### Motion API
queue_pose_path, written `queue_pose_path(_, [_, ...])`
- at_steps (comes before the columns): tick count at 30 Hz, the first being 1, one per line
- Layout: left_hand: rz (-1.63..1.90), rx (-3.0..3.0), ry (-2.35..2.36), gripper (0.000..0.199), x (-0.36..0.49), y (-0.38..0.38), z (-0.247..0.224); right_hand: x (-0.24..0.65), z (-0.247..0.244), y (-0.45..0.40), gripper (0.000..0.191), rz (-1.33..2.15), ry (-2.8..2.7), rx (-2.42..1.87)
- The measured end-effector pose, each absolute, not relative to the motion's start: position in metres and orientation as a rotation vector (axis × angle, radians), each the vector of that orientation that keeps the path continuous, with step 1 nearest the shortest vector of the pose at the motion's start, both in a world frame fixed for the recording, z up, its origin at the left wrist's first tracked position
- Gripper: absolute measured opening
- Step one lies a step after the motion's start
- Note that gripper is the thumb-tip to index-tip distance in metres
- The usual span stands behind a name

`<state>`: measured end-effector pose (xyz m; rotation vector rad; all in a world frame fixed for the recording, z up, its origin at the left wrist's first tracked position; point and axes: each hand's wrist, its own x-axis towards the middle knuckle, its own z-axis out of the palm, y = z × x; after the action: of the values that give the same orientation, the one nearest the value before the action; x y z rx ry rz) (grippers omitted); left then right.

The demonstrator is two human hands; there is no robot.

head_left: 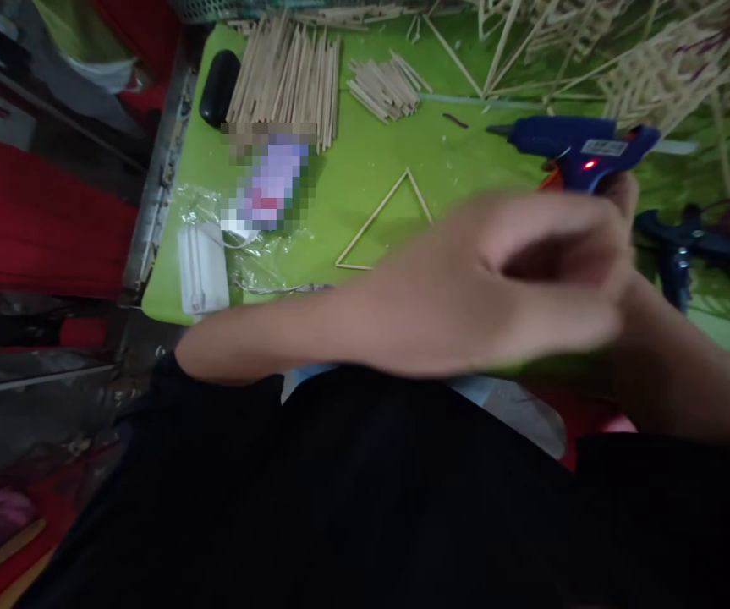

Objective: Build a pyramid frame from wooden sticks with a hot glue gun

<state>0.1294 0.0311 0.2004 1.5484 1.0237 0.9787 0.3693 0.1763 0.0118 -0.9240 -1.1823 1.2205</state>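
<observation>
Hazards, as we judge them: a stray sweep of our blurred, bare left hand (548,283) could meet the likely hot nozzle of the dark-blue plastic glue gun (564,139); a dragging forearm could skew the triangle of thin, pale wooden sticks (372,218). Left hand: fingers curled, contents we cannot tell. Right hand (627,193): mostly hidden, seemingly wrapped round the gun's handle. Gun: above the lime-green counter (365,148), red light glowing. Triangle: on the counter, slender, partly hidden.
</observation>
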Motion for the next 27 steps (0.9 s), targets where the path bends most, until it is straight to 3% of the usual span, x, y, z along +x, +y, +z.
queue_pose_path(2, [0.888, 1.597, 0.918, 0.041, 0.105, 0.072, 0.18, 0.37, 0.015, 0.166, 0.025, 1.308, -1.201, -0.943])
queue_pose_path(5, [1.111, 1.738, 1.261, 0.038, 0.052, 0.135, 0.127, 0.374, 0.026, 0.153, 0.028, 1.459, -1.188, -0.985])
queue_pose_path(8, [1.225, 1.552, 1.718, 0.055, 0.005, 0.181, 0.067, 0.374, 0.033, 0.145, 0.027, 1.543, -1.208, -0.974])
queue_pose_path(11, [1.261, 1.608, 1.741, 0.049, -0.023, 0.194, 0.031, 0.374, 0.032, 0.141, 0.021, 1.613, -1.245, -0.905])
queue_pose_path(20, [1.424, 1.71, 1.666, 0.02, -0.043, 0.171, 0.041, 0.383, 0.024, 0.144, 0.024, 1.711, -1.381, -0.941])
queue_pose_path(27, [1.37, 1.845, 1.629, 0.026, -0.032, 0.174, 0.045, 0.38, 0.043, 0.142, 0.036, 1.869, -1.152, -0.908])
